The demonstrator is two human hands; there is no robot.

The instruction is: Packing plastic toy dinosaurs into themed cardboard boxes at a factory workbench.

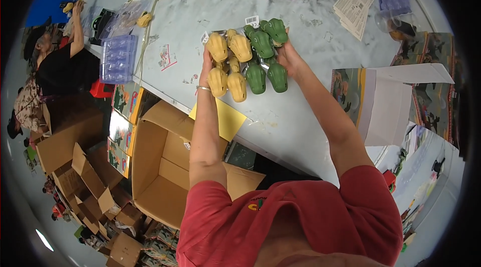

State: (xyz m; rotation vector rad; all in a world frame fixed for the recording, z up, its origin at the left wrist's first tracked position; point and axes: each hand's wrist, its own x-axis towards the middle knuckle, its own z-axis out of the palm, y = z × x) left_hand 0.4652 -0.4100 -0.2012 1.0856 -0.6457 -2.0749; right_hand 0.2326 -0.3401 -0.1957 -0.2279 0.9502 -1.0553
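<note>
Between my two hands is a bunch of toy dinosaurs over the table, their heads facing up toward me. Several yellow toy dinosaurs point(238, 48) fill its left half and several green toy dinosaurs point(261, 45) its right half. My left hand point(206, 66) presses on the outer side of the yellow ones, fingers partly hidden. On the other side, my right hand point(289, 59) grips the edge of the green ones. White tags stick out behind the bunch. A yellow sheet point(228, 116) lies by the table edge, below the bunch.
An open printed box point(371, 101) with a white inside stands at right, near stacked printed boxes point(433, 61). Clear purple trays point(118, 59) lie at left. A large open carton point(160, 167) is beside the table point(185, 11). Another person point(60, 66) works at far left.
</note>
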